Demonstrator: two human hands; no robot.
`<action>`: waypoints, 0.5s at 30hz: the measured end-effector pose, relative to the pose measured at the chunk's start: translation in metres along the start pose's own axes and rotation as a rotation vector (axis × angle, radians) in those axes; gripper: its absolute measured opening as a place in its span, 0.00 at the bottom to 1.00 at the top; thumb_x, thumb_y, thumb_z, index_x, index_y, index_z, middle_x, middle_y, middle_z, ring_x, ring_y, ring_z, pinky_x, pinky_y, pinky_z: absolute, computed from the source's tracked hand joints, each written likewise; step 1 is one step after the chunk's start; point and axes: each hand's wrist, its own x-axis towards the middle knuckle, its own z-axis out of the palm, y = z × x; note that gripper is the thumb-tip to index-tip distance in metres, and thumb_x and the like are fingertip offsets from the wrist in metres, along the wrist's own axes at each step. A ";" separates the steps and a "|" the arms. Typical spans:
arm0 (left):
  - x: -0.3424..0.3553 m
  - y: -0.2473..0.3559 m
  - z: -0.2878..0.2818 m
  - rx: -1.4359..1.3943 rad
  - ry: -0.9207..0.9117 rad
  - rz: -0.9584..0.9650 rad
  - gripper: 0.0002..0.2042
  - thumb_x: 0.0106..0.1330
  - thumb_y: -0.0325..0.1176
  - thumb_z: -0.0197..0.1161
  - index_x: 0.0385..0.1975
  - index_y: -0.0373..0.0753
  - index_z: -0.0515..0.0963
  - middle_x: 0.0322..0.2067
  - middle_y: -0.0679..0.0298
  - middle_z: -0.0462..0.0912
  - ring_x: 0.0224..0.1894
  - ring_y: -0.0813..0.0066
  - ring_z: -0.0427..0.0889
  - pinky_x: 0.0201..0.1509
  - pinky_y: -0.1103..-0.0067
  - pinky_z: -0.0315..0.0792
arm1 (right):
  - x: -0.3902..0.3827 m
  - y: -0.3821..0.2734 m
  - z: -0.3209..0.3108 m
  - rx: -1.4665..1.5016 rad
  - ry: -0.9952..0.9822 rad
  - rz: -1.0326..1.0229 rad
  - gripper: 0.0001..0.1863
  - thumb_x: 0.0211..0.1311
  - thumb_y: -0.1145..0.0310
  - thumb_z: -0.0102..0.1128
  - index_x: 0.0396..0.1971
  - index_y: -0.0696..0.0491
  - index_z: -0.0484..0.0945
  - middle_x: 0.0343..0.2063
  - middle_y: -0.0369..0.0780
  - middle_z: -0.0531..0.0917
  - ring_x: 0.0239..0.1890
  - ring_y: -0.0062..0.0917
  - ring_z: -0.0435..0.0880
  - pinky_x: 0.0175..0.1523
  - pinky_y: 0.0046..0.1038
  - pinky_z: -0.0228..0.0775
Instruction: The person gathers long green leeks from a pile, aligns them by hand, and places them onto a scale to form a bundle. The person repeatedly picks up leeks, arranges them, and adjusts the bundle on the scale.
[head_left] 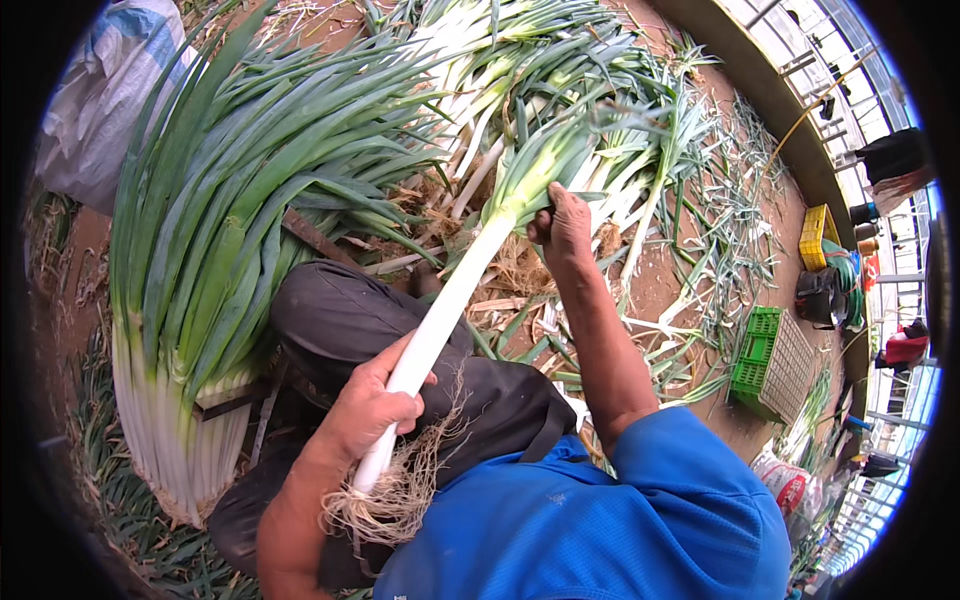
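Observation:
A long green onion (452,282) lies slantwise across my lap, its stringy roots (395,490) at the lower left and its green leaves at the upper right. My left hand (375,398) is wrapped round the white stalk just above the roots. Up by the leaves, my right hand (565,228) is closed with the thumb on top; its fingers are partly hidden, and it appears to grip a leaf at the base of the green part. To my left, a big bundle of trimmed green onions (240,230) rests on a small stand (232,398), white ends toward me.
Beyond my knees more green onions (560,70) are heaped on the brown soil. Stripped leaves (715,220) litter the ground to the right. A white sack (105,110) stands far left. A green crate (765,360) and a yellow crate (818,235) sit right, near a low wall (740,70).

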 end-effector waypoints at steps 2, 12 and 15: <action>-0.002 -0.008 0.001 -0.084 -0.018 0.006 0.44 0.55 0.20 0.61 0.80 0.32 0.62 0.50 0.55 0.79 0.29 0.80 0.77 0.27 0.81 0.72 | 0.002 -0.003 0.015 0.003 0.075 0.101 0.15 0.82 0.62 0.56 0.36 0.56 0.80 0.15 0.33 0.73 0.13 0.23 0.72 0.18 0.30 0.70; -0.031 -0.046 -0.025 -0.358 -0.083 -0.040 0.44 0.57 0.19 0.62 0.81 0.37 0.62 0.50 0.55 0.80 0.31 0.79 0.79 0.30 0.81 0.74 | 0.108 -0.087 -0.167 -0.448 0.508 -0.332 0.19 0.79 0.59 0.57 0.36 0.62 0.81 0.27 0.43 0.88 0.20 0.29 0.85 0.23 0.30 0.75; -0.033 -0.030 -0.012 0.024 -0.020 -0.014 0.43 0.59 0.19 0.60 0.82 0.40 0.64 0.50 0.58 0.83 0.35 0.84 0.79 0.36 0.83 0.76 | 0.081 -0.077 -0.281 -0.469 0.754 -0.257 0.22 0.86 0.61 0.47 0.33 0.60 0.80 0.22 0.45 0.86 0.12 0.24 0.76 0.14 0.28 0.64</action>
